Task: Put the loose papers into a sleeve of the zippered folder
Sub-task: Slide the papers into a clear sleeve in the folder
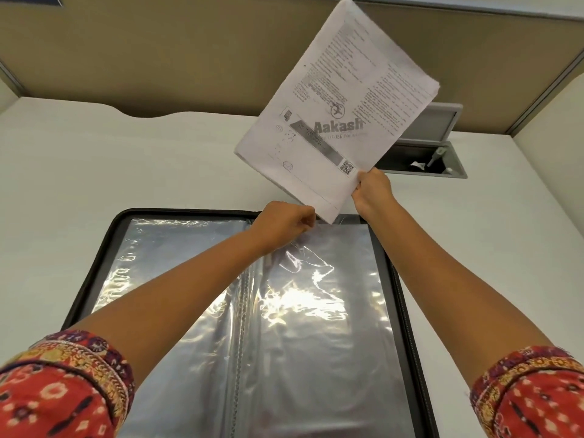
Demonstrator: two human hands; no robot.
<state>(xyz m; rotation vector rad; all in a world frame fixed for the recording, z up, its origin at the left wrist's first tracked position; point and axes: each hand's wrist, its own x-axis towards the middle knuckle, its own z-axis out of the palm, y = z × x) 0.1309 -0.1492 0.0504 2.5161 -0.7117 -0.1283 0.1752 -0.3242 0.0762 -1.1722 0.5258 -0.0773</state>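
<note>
Head view, looking down along two outstretched bare forearms over a white desk (pixel 79 159). Much is cut off or hidden: the folder (pixel 104 248) runs past the bottom edge, so its near half cannot be seen, and both forearms cover parts of its clear pages. Glare on the plastic makes it hard to tell one sleeve from the next. Small print on the papers (pixel 335 105) is too blurred to read; only the large word "Aakash" and a QR code stand out. Red patterned sleeves show at the bottom corners.

Right hand (pixel 373 188) is raised above the folder's far edge, fingers curled tightly round the lower corner of the papers, holding the stack up and tilted so it leans away to the upper right. The stack's lowest corner hangs just above the top of the right-hand sleeve (pixel 322 279), not yet inside it.

Left hand (pixel 284 221) reaches to the same top edge, fingers curled and pinching the clear plastic there, lifting it slightly. A grey desk hatch (pixel 442 143) stands open behind the papers, partly hidden by them.
</note>
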